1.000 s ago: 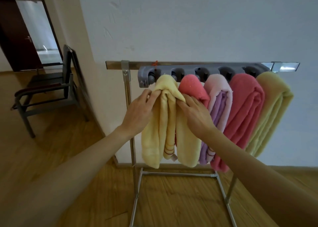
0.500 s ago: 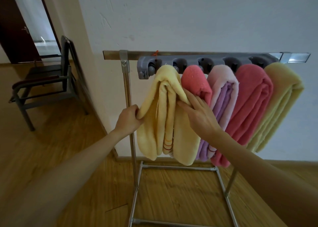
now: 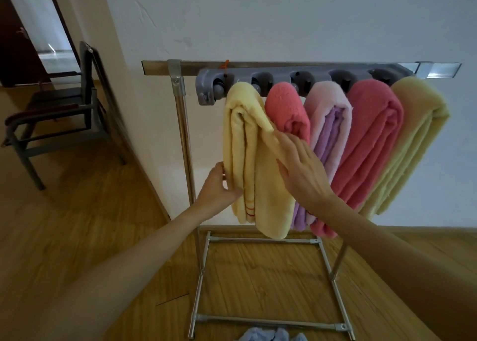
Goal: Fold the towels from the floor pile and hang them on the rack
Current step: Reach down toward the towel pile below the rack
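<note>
While yellow towel [image 3: 247, 160] hangs at rack's [image 3: 180, 123] 9 o'clock end, left hand [image 3: 219, 188] pinches its lower left edge, right hand [image 3: 300, 170] flat, fingers straight, pressing its right fold.

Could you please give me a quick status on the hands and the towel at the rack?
Left hand grips yellow towel at its left edge. Right hand flat on its right fold. Towel hung in grey holder. Nothing in the way.
</note>
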`<control>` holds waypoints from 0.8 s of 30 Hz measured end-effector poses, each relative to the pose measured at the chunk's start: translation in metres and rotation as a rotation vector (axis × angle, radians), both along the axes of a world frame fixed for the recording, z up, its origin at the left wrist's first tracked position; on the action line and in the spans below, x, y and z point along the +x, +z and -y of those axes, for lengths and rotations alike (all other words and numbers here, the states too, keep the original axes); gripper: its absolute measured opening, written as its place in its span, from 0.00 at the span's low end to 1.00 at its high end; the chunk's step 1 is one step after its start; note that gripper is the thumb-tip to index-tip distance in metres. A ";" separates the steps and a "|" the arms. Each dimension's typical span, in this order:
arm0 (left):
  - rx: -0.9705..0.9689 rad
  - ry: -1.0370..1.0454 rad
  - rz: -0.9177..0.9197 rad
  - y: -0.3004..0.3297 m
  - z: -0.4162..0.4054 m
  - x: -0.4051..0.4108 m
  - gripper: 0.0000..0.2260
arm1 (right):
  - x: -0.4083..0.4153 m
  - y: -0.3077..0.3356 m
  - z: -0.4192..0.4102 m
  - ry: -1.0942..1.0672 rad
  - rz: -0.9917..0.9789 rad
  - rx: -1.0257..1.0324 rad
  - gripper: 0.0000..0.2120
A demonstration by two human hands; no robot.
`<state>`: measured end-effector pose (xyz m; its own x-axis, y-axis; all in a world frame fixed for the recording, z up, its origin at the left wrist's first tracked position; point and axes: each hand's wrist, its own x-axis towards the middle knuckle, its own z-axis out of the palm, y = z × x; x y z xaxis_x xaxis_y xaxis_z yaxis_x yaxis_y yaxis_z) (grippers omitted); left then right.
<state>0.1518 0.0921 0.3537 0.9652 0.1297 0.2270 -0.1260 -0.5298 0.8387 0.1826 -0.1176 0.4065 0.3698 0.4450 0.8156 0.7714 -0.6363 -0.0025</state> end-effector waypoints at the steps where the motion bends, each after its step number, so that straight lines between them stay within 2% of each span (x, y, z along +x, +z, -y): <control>1: -0.003 0.032 0.013 -0.002 0.007 -0.001 0.31 | -0.003 -0.001 -0.001 -0.007 -0.030 0.047 0.25; 4: 0.083 0.150 0.066 -0.004 0.025 0.001 0.34 | -0.007 -0.002 -0.003 -0.090 -0.128 0.083 0.13; 7: 0.141 0.301 0.110 -0.007 0.029 0.004 0.26 | -0.014 -0.001 -0.002 -0.141 -0.208 0.076 0.05; 10: 0.186 0.370 0.158 -0.009 0.017 0.003 0.16 | -0.029 0.003 -0.005 -0.117 -0.266 0.105 0.05; 12: 0.212 0.414 0.170 -0.005 0.001 -0.002 0.12 | -0.038 0.007 -0.009 -0.021 -0.386 0.118 0.05; 14: 0.249 0.461 0.184 0.001 -0.015 -0.007 0.12 | -0.044 0.008 -0.017 0.119 -0.519 0.094 0.06; 16: 0.295 0.490 0.203 0.008 -0.031 -0.013 0.12 | -0.048 0.008 -0.028 0.196 -0.557 0.085 0.06; 19: 0.357 0.511 0.229 0.020 -0.050 -0.020 0.13 | -0.051 0.007 -0.046 0.198 -0.603 0.114 0.07; 22: 0.446 0.506 0.254 0.031 -0.062 -0.023 0.10 | -0.053 0.005 -0.062 0.188 -0.682 0.109 0.07; 24: 0.512 0.489 0.263 0.036 -0.067 -0.023 0.09 | -0.051 0.004 -0.072 0.154 -0.702 0.090 0.10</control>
<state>0.1292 0.1596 0.3898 0.7303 0.3456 0.5893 0.0615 -0.8924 0.4471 0.1314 -0.0456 0.4103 0.7582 0.4763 0.4453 0.6497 -0.4945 -0.5773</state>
